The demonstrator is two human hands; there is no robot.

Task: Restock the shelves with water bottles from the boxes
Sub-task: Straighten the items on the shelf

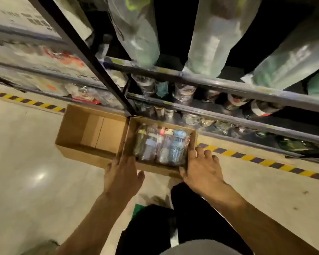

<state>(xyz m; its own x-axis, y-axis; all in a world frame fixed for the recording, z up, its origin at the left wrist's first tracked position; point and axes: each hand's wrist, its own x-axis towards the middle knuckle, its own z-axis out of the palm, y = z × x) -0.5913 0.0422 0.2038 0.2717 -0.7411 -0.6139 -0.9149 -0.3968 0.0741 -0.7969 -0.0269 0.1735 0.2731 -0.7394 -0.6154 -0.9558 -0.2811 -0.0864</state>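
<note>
Head: left hand [122, 174], box [158, 168], right hand [201, 171]

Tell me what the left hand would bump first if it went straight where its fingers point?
Probably the near left corner of the box of bottles: the left hand points its fingers at it, beside the empty box. It may already touch.
</note>
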